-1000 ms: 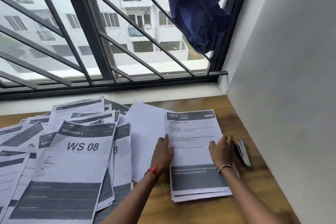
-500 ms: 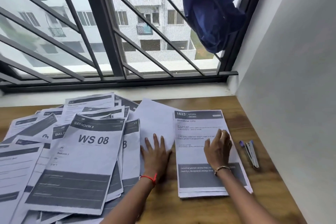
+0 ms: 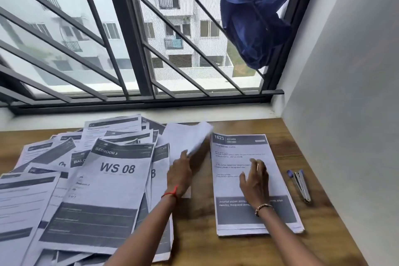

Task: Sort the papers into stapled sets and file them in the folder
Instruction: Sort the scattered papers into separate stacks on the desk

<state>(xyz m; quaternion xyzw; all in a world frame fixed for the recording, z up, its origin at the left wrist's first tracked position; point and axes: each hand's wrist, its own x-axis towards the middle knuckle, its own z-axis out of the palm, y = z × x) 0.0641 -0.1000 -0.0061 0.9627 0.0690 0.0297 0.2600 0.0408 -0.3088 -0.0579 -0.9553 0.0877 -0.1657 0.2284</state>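
between the paper pile (image 3: 108, 179) and the kitchen set (image 3: 237, 151), left hand (image 3: 179, 176) grips a blank sheet (image 3: 183, 136) by its raised edge; right hand (image 3: 255, 183), fingers relaxed, over that set; stapler (image 3: 301, 185) further right

Soft overcast daylight is flooding in through the dark metal window grille (image 3: 138, 49) dead ahead: bright, even, no harsh glare. The brown wooden tabletop (image 3: 200, 233) is well lit, with only a faint shadow beneath the blank white sheet of paper (image 3: 185, 136). That sheet smears with motion blur in the grip of the left hand (image 3: 179, 170). The right hand (image 3: 255, 181) blurs at the fingertips too. Small print on the grey-banded stack of printed pages (image 3: 233, 216) is soft and mostly unreadable. The plain white side wall (image 3: 345, 114) sits in grey shade. The bars bow outward towards the edges, a wide-angle bend.
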